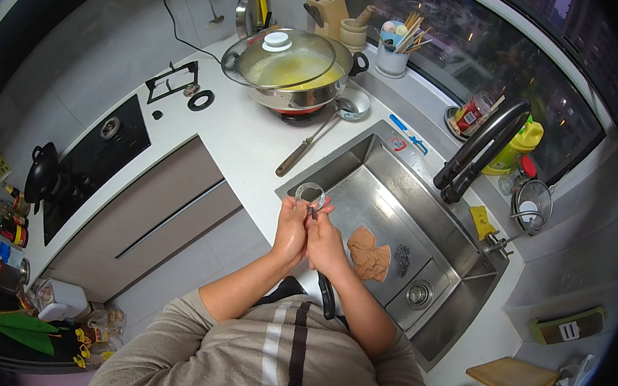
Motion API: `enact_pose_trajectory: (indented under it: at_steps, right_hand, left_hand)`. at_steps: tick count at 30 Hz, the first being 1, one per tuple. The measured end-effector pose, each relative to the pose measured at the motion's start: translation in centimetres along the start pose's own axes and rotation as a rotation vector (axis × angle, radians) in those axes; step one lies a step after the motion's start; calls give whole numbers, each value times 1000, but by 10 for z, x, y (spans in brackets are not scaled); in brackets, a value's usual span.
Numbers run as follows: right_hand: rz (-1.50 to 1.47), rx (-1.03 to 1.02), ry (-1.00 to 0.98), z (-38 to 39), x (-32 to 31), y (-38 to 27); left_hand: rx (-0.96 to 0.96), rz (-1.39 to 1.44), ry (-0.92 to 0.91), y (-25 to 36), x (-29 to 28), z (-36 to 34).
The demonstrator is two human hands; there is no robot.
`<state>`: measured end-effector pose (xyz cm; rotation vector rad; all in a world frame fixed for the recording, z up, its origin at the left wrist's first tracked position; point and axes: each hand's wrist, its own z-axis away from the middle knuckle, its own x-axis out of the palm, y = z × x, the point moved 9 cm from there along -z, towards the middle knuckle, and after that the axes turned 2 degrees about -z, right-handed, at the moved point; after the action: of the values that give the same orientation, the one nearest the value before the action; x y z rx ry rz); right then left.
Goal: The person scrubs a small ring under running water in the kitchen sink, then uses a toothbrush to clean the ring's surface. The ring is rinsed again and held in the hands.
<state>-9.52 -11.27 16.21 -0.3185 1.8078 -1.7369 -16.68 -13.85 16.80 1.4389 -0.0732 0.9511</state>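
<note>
Above the near left edge of the sink [445,231], my left hand [291,231] and my right hand [325,242] are closed together, fingertips touching. Between them they grip a clear or silvery ring-shaped thing [311,188], and a small dark part shows between the fingers. I cannot make out its exact kind. Both hands look wet. In the sink basin, to the right of my hands, lie a crumpled brown cloth [369,255] and a grey steel wool scrubber [402,260]. A black handle [326,296] shows beside my right forearm; what it belongs to is mostly hidden.
Ahead stands a big steel pot [289,99] with yellowish contents under a tilted glass lid. A ladle [307,145] rests with its head in a small bowl [355,104]. A black faucet [485,148] arches over the sink. A yellow sponge [482,222] sits on its rim.
</note>
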Motion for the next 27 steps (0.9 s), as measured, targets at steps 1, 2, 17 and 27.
enact_pose_trajectory:
  at_steps: [1,2,17,27]
  right_hand:
    - [14,-21,-3,-1,1,0]
    - [28,-43,-7,-1,1,0]
    - [491,-223,40,4,-65,-56]
    - [812,-311,-69,9,-51,-76]
  left_hand:
    - [-8,-3,-15,-1,0,0]
    - [-15,-7,-30,-3,-2,0]
    - [-56,-250,-57,14,-9,4]
    - [22,-364,-155,5,-8,1]
